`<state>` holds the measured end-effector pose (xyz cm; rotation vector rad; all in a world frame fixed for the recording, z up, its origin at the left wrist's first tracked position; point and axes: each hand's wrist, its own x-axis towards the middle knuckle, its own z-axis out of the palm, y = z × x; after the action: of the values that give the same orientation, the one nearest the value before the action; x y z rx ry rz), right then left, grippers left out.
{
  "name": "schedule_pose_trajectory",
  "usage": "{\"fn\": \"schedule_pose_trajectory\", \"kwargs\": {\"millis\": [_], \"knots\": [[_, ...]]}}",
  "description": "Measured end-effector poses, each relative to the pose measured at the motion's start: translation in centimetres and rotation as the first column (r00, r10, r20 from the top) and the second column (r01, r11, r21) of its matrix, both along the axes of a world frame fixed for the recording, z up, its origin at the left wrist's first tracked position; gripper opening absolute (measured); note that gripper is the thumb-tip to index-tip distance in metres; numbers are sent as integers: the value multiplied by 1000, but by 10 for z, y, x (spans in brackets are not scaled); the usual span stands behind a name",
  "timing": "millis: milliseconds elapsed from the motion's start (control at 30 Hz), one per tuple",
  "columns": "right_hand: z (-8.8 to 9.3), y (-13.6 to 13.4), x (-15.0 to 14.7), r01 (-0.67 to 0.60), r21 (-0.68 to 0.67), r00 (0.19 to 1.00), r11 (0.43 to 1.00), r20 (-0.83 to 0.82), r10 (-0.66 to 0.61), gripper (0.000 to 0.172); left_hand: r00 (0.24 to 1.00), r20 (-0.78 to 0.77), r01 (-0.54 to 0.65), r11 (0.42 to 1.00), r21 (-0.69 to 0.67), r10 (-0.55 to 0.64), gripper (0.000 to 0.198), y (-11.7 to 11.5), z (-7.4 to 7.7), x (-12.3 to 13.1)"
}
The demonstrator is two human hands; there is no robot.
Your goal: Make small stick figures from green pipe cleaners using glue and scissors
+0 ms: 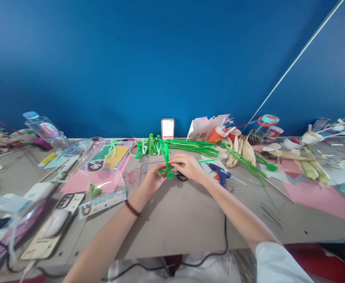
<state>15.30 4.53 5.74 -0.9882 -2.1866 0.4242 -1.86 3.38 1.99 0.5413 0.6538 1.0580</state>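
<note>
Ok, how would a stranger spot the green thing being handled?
Find the big blue wall, then the grey table below it. In the middle of the view, the left hand and right hand meet at a fuzzy green piece with a rounded lower end. Unlike the green stems lying behind it, this one is in the hands.
</note>
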Motion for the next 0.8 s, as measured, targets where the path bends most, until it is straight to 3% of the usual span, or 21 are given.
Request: {"fn": "schedule_pose_trajectory", "kwargs": {"millis": [200, 500, 800], "knots": [[5, -5, -2, -2, -16, 1000, 1000, -21, 1, 17, 996, -48, 78, 994, 75, -74, 17, 0, -5, 0], [-1, -2, -3, -33, 2, 998, 999, -48, 33, 17, 1000, -14, 8, 992, 125, -6, 25, -1, -8, -1], [2, -5, -3, 66, 99, 996, 993, 50, -71, 19, 999, 43, 26, 999, 39, -27, 11, 0, 3, -2]]}}
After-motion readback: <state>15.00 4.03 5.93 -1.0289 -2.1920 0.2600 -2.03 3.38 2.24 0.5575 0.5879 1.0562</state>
